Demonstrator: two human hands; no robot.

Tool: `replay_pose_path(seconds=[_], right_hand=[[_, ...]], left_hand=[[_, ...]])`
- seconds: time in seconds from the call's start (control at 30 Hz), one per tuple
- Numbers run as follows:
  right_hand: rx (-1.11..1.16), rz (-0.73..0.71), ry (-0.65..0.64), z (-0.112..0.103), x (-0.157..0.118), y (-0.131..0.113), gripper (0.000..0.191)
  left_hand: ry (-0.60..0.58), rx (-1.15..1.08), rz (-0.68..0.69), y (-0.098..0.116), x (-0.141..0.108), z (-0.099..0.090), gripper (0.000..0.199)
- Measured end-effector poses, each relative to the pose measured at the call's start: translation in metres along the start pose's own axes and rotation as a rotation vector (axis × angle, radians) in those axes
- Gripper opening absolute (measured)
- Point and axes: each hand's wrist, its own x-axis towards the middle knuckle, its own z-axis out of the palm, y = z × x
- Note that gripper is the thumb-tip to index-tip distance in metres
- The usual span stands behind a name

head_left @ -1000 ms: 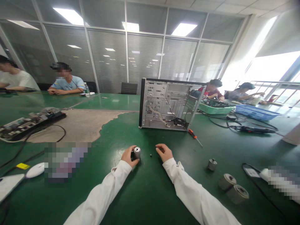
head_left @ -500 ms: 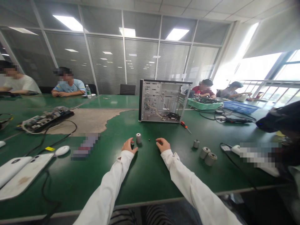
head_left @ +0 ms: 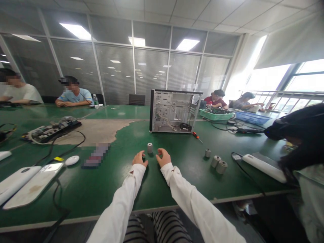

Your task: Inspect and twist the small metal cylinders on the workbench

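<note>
A small grey metal cylinder [head_left: 150, 147] with a dark spot in its top stands upright on the green table [head_left: 187, 189]. Just left of it and nearer to me rests my left hand [head_left: 140, 158], its fingers curved and apart, with nothing visible in them. To the cylinder's right is my right hand [head_left: 163, 157], thumb and fingers bent with a gap between them. Neither hand clearly touches the cylinder. A smaller cylinder [head_left: 208, 153] and two wider cylinders [head_left: 216, 161] stand farther right.
An open computer case [head_left: 174, 113] stands beyond my hands, with an orange-handled screwdriver [head_left: 196, 136] beside it. Baskets [head_left: 216, 115] and cables lie at the back right. White devices [head_left: 35, 185] and a mouse [head_left: 72, 160] are at left. A person in dark clothing [head_left: 303, 141] leans in at right.
My right hand has moved left, closer to the cylinder. The tiny dark piece that lay between my hands no longer shows. My left hand has hardly moved; the view has shifted slightly.
</note>
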Motion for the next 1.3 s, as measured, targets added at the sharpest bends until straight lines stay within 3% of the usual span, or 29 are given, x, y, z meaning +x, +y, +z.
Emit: replay_pose_path(seconds=[0.2,0.33,0.47,0.57,0.67,0.77,0.87,0.97,1.03,1.17,1.3], right_hand=[[-0.028,-0.038,0.031,0.033,0.020,-0.016,0.049],[-0.049,-0.110,-0.006,0.045,0.035,-0.021,0.049],[-0.074,-0.117,-0.070,0.047,0.046,-0.021,0.043],[-0.065,-0.112,-0.118,0.034,0.046,-0.025,0.042],[-0.031,-0.173,-0.234,-0.002,0.030,-0.032,0.044],[-0.031,-0.171,-0.308,-0.058,-0.004,-0.032,0.047],[-0.136,-0.109,-0.205,-0.121,-0.049,-0.015,0.043],[-0.388,-0.026,-0.056,-0.178,-0.090,0.015,0.042],[-0.517,0.119,0.058,-0.210,-0.109,0.037,0.043],[-0.581,0.369,0.291,-0.250,-0.118,0.079,0.048],[-0.593,0.378,0.336,-0.262,-0.099,0.101,0.053]], left_hand=[[-0.004,-0.021,-0.015,-0.005,0.016,0.000,0.048],[-0.004,-0.057,0.027,-0.016,0.040,0.001,0.044],[0.018,-0.103,0.029,-0.029,0.070,0.004,0.041],[0.024,-0.135,0.019,-0.037,0.088,0.005,0.040],[0.019,-0.149,0.007,-0.042,0.098,0.005,0.041],[-0.021,-0.221,0.020,-0.046,0.099,0.006,0.043],[0.007,-0.263,0.021,-0.049,0.098,0.009,0.042],[-0.003,-0.271,0.001,-0.048,0.097,0.012,0.041],[-0.026,-0.271,0.002,-0.047,0.098,0.013,0.040],[-0.051,-0.293,0.004,-0.047,0.100,0.013,0.040],[-0.035,-0.302,-0.013,-0.031,0.094,0.003,0.037]])
